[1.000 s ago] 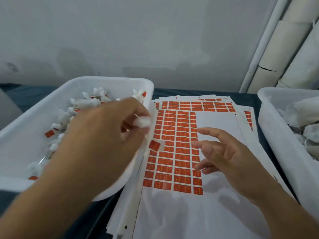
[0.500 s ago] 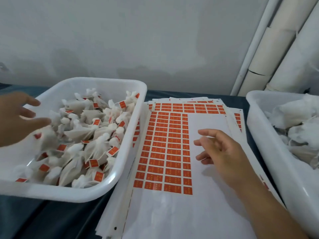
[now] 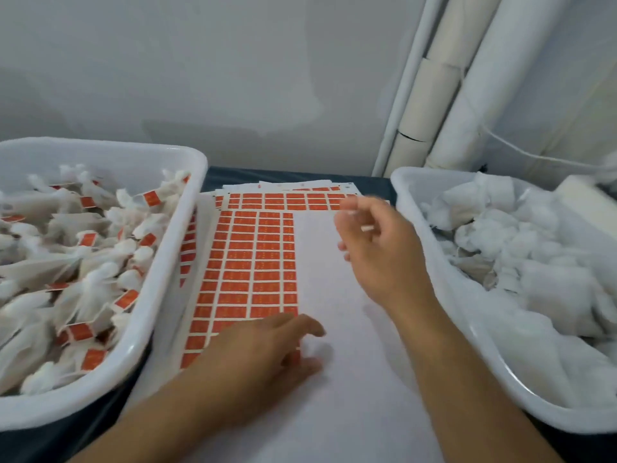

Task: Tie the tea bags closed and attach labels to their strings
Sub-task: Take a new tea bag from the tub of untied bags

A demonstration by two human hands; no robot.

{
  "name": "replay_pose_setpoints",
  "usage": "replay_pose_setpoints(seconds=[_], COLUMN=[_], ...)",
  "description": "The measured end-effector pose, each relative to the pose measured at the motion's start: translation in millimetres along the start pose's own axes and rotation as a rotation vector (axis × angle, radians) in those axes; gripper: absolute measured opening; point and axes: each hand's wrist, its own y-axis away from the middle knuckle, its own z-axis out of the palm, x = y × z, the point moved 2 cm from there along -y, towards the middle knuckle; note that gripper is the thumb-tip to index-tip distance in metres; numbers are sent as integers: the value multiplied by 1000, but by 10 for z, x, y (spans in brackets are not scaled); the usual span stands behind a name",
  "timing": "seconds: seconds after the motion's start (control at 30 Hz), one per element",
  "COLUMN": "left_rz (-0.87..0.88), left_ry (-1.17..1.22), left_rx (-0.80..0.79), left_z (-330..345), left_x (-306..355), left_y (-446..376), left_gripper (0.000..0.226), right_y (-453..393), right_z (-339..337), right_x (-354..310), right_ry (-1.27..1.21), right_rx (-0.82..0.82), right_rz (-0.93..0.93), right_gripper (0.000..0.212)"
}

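Orange labels (image 3: 257, 262) fill the left part of the white sheet (image 3: 334, 379) lying in the middle of the frame, on a stack of more such sheets on the dark desk (image 3: 293, 173). Your left hand (image 3: 267, 352) comes in from the lower left, palm down, low over the bottom rows of labels; the fingers are spread and only loosely bent, pointing toward the right, and they hold nothing. It is blurred, so you cannot tell whether the fingertips touch the paper. Your right hand (image 3: 380, 248) is raised over the upper right part of the sheet, the forearm running up from the lower right corner. Its fingers are relaxed and slightly curled, pointing to the upper left. A small white streak shows at the fingers, too blurred to say what it is or whether it is held.

At the left of the frame a white plastic tub (image 3: 187, 228) holds a heap of tied tea bags (image 3: 90, 262) with orange labels on their strings. At the right a second white tub (image 3: 434, 262) holds a pile of white tea bags without labels (image 3: 517, 248). White pipes (image 3: 434, 95) stand against the wall in the upper right.
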Motion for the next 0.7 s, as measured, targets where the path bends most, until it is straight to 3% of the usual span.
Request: replay_pose_setpoints(seconds=[0.17,0.3,0.4,0.5,0.67,0.7], left_rz=[-21,-17,-50,-51,-134,-148], left_ry=[19,3,60,108,307,335], left_rx=[170,256,282,288,268,269], left_z=[92,293,337,312,311,306], left_x=[-93,-61,-84,-169,-219,-232], left_y=[-262,-357,-375,-382,-409,-422], left_gripper=[48,36,35,40,43,45], right_y=[-390,-918,-1251,-1266,-1099,-1099], right_z=[-544,-868,-1031,-1138,-1125,-1096], right_x=[-516,-487,-2,619,1158,1212], right_ry=[-30,116,555,861,897,910], right_rx=[217,265,163,-62,-296,-323], right_rz=[-198,-94,93,247,217,176], right_gripper=[10,10,20,23,7,12])
